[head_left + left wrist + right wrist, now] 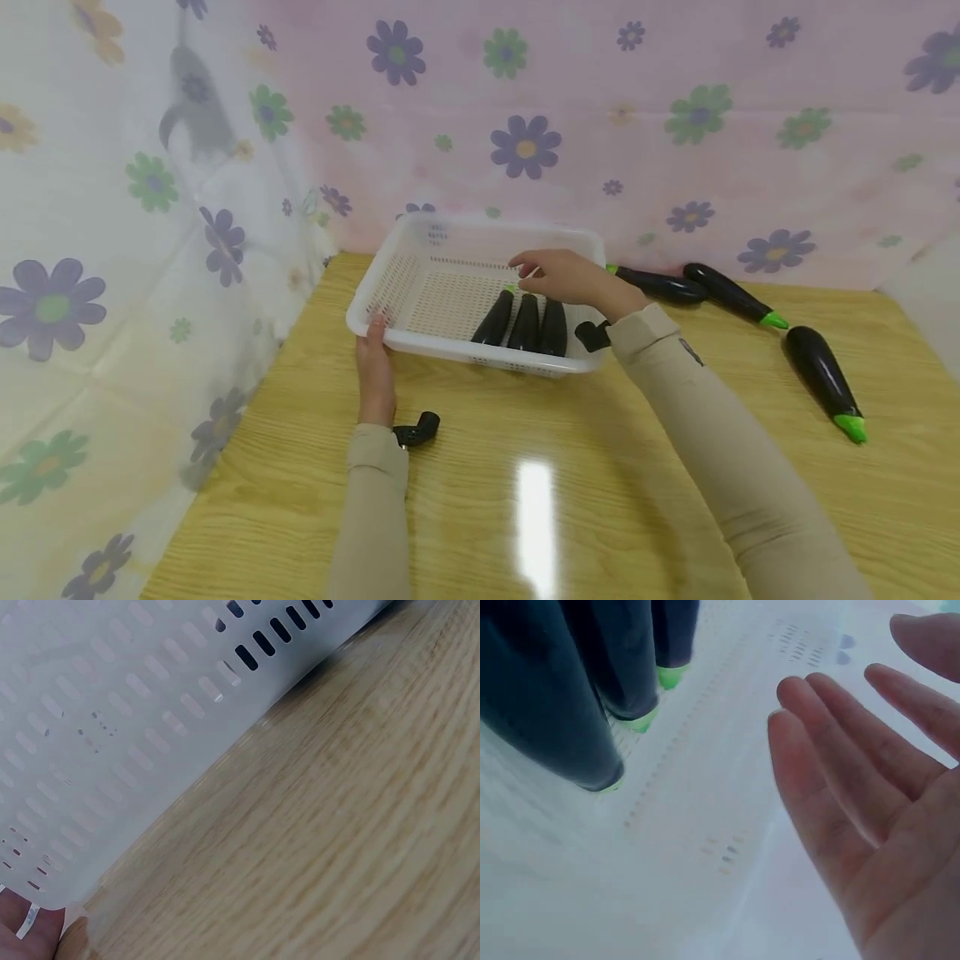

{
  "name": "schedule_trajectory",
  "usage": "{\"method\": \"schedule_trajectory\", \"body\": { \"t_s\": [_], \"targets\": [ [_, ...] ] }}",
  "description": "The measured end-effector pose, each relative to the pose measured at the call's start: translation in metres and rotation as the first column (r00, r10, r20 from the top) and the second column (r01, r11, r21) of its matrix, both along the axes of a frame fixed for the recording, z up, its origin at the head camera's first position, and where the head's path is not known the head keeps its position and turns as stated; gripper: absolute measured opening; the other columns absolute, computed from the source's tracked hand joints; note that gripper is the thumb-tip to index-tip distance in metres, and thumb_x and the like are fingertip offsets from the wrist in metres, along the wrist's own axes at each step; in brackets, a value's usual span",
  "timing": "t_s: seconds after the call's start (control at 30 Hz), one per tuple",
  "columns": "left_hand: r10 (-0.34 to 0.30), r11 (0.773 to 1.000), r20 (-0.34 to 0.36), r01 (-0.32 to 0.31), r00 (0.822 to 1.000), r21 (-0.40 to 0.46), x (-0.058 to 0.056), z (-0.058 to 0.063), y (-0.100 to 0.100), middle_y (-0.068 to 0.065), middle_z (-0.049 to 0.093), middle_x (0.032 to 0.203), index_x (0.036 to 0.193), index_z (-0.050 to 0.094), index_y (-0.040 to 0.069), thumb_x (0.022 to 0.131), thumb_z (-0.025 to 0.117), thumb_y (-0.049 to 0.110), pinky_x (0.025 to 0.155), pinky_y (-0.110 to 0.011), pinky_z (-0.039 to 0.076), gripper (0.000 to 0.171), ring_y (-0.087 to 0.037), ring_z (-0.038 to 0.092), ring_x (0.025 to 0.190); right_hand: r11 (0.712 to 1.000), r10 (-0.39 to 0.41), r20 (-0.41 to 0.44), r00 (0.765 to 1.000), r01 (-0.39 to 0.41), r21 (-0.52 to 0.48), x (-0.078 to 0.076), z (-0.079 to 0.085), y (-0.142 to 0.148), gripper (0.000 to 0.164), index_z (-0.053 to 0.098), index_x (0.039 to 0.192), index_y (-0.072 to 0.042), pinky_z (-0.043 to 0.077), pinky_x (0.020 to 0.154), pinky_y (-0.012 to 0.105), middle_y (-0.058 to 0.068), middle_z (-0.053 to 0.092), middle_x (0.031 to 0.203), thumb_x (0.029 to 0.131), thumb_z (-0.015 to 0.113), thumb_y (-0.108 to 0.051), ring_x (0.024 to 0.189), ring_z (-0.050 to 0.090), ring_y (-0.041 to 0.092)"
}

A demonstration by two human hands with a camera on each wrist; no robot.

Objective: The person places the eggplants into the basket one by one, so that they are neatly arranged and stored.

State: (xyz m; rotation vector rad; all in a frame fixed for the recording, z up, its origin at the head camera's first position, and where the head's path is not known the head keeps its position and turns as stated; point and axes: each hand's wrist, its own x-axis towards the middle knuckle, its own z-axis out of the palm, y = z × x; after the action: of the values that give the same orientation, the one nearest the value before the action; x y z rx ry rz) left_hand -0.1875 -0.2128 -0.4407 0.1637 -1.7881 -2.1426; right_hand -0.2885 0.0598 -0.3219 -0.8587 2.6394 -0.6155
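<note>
A white plastic basket with slotted sides holds three dark eggplants with green tips, lying side by side at its right front. My left hand holds the basket's front left corner, its thumb over the rim; in the left wrist view only its fingertips show, at the basket's corner. Over the right part of the basket, my right hand hovers with nothing in it, just above the eggplants' green ends. Its fingers are loosely extended and apart in the right wrist view, with the eggplants off to one side.
Three more eggplants lie on the wooden table right of the basket: one beside it, one near the back and one farther right. Flowered cloth hangs behind the table and along its left.
</note>
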Motion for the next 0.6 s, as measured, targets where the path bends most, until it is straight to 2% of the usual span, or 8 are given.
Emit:
{"method": "schedule_trajectory", "body": {
  "t_s": [0.1, 0.23, 0.3, 0.47, 0.6],
  "targets": [
    [-0.006, 1.000, 0.022, 0.006, 1.000, -0.025, 0.006, 0.007, 0.001, -0.005, 0.042, 0.134, 0.138, 0.029, 0.025, 0.094, 0.036, 0.042, 0.104, -0.032, 0.018, 0.047, -0.020, 0.035, 0.124, 0.998, -0.014, -0.012, 1.000, 0.014, -0.066, 0.006, 0.003, 0.009, 0.040, 0.043, 0.131, -0.020, 0.043, 0.084, 0.041, 0.005, 0.053, 0.118, 0.093, 0.047, -0.029, 0.107, 0.050, 0.022],
    [-0.017, 0.999, 0.026, 0.018, 1.000, -0.030, 0.010, 0.008, 0.003, -0.006, 0.039, 0.135, 0.139, 0.027, 0.025, 0.094, 0.035, 0.043, 0.104, -0.031, 0.018, 0.049, -0.021, 0.033, 0.125, 0.988, -0.066, -0.010, 0.998, 0.064, -0.140, 0.018, 0.010, 0.023, 0.040, 0.043, 0.130, -0.023, 0.041, 0.086, 0.044, 0.002, 0.053, 0.118, 0.092, 0.046, -0.036, 0.108, 0.049, 0.021],
    [-0.020, 0.999, 0.015, 0.021, 1.000, -0.028, 0.009, 0.008, 0.003, -0.007, 0.038, 0.136, 0.139, 0.026, 0.025, 0.094, 0.036, 0.044, 0.104, -0.032, 0.017, 0.050, -0.022, 0.032, 0.126, 0.981, -0.096, -0.019, 0.995, 0.091, -0.171, 0.023, 0.012, 0.030, 0.039, 0.046, 0.128, -0.023, 0.040, 0.086, 0.044, 0.002, 0.054, 0.116, 0.092, 0.045, -0.038, 0.106, 0.049, 0.021],
    [-0.021, 1.000, -0.033, 0.020, 0.999, -0.020, 0.004, 0.008, 0.003, -0.010, 0.037, 0.135, 0.140, 0.026, 0.021, 0.095, 0.035, 0.039, 0.105, -0.034, 0.017, 0.049, -0.024, 0.032, 0.125, 0.950, -0.164, -0.069, 0.984, 0.138, -0.281, 0.031, 0.009, 0.051, 0.029, 0.057, 0.112, -0.019, 0.043, 0.077, 0.038, 0.001, 0.060, 0.095, 0.094, 0.042, -0.036, 0.088, 0.055, 0.019],
    [-0.018, 1.000, -0.031, 0.018, 0.999, 0.006, 0.000, 0.001, 0.002, -0.008, 0.039, 0.134, 0.138, 0.029, 0.021, 0.095, 0.037, 0.040, 0.104, -0.032, 0.018, 0.048, -0.022, 0.034, 0.124, 0.923, -0.224, -0.081, 0.971, 0.185, -0.337, 0.040, 0.001, 0.068, 0.029, 0.060, 0.105, -0.016, 0.045, 0.072, 0.034, 0.002, 0.059, 0.084, 0.095, 0.040, -0.034, 0.081, 0.056, 0.021]
  ]
}}
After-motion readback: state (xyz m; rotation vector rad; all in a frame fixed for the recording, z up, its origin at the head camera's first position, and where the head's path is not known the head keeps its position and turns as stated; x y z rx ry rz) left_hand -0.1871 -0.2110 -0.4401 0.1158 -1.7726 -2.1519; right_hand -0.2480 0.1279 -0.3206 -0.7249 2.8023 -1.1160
